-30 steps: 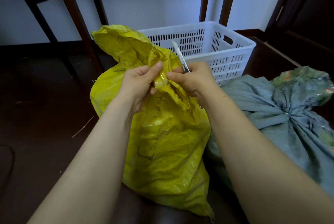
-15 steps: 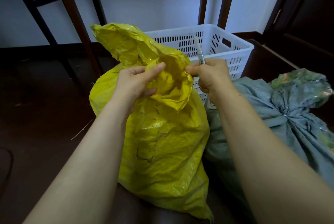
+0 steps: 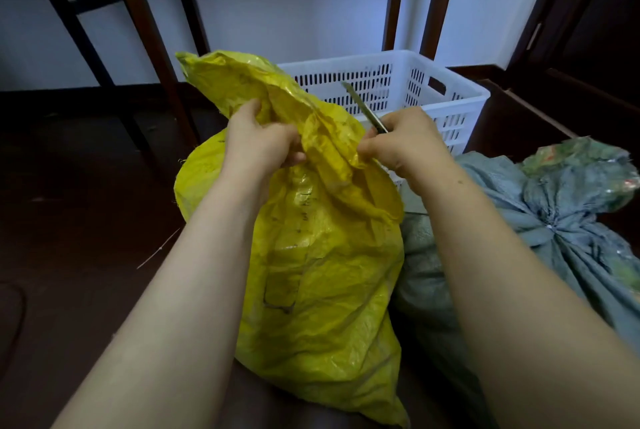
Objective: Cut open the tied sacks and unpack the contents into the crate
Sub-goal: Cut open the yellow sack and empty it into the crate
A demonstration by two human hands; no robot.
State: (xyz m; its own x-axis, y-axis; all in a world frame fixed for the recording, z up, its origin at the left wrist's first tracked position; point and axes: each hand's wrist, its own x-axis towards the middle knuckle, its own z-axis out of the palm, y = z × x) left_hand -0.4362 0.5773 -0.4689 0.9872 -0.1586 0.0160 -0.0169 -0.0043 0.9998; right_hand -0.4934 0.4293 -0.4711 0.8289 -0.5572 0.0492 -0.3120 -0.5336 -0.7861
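Note:
A yellow woven sack (image 3: 311, 273) stands upright on the dark floor in front of me. My left hand (image 3: 258, 139) grips the left side of its crumpled neck. My right hand (image 3: 407, 141) pinches the right side of the neck and also holds a thin knife (image 3: 363, 106), its blade pointing up and to the left. Behind the sack stands a white slotted plastic crate (image 3: 450, 99); nothing shows inside it. What the sack holds is hidden.
A grey-green sack (image 3: 536, 221), tied at its neck, lies to the right against the yellow one. Dark wooden furniture legs (image 3: 149, 37) rise behind at left and centre. A dark wooden step or door frame (image 3: 554, 99) lies at the right.
Both hands have taken a fresh grip on the sack's neck: the left fist has closed on the fabric. The knife blade now tilts left instead of pointing straight up.

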